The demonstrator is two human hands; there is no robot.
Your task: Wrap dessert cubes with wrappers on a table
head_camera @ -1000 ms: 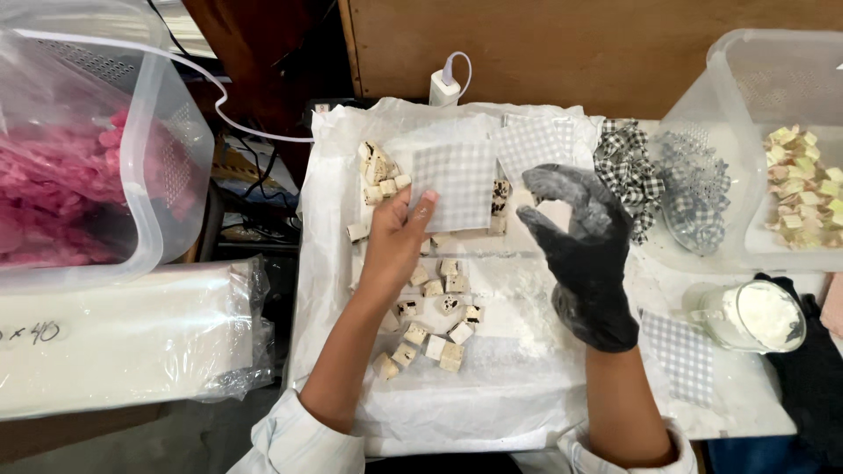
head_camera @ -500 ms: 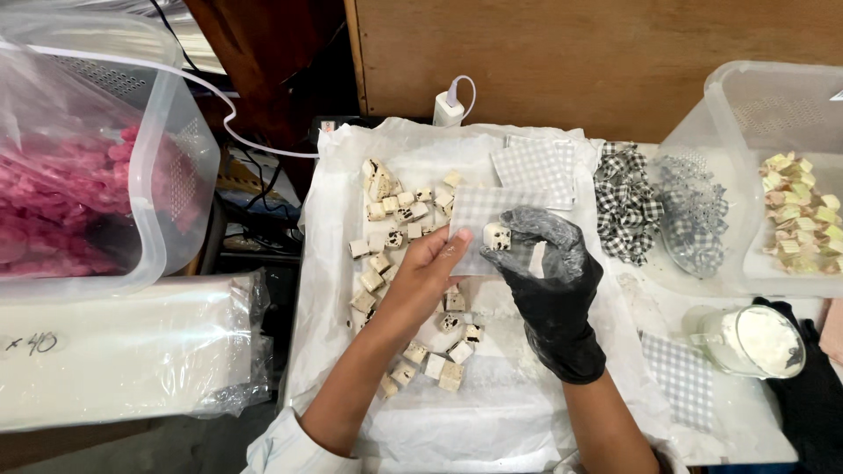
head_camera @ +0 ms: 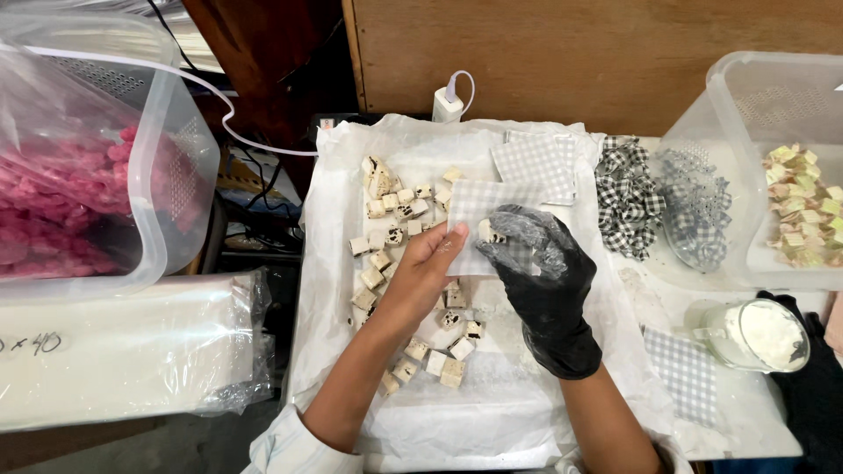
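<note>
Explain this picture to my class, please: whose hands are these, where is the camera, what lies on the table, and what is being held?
The camera sits on a person's head and looks down at their own two hands. The left hand is bare; the right hand wears a black glove. Together they hold a small checked wrapper sheet with one pale candy cube on it. Below, on crumpled white paper, lie many loose candy cubes. Behind the hands is a stack of checked sheets, and beside it bunches of black-and-white and grey checked wrappers. At the right stand a clear tub of wrapped pieces and a small cup of white powder. At the left, a clear bin holds pink items in a bag.
</note>
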